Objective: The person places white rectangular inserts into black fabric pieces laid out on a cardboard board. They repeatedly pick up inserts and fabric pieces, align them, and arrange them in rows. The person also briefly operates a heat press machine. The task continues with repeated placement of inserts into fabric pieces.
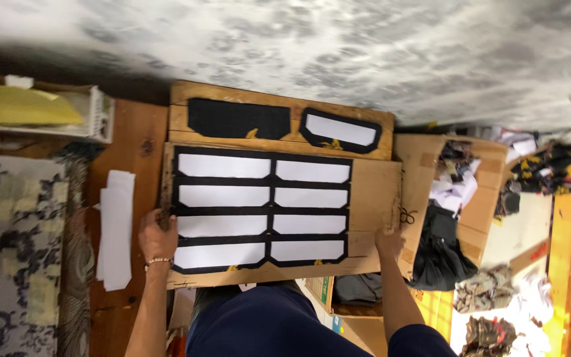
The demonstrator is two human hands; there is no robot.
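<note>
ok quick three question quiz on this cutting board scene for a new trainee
1. True or false: both hands grip the wooden board by its edges.
2. How many black pieces with white panels lie on that board? A) four B) eight C) twelve
3. What lies on the table beside the left hand?

Key:
1. True: the left hand holds one edge, the right hand the other.
2. B, in two columns of four.
3. A stack of white strips.
</note>
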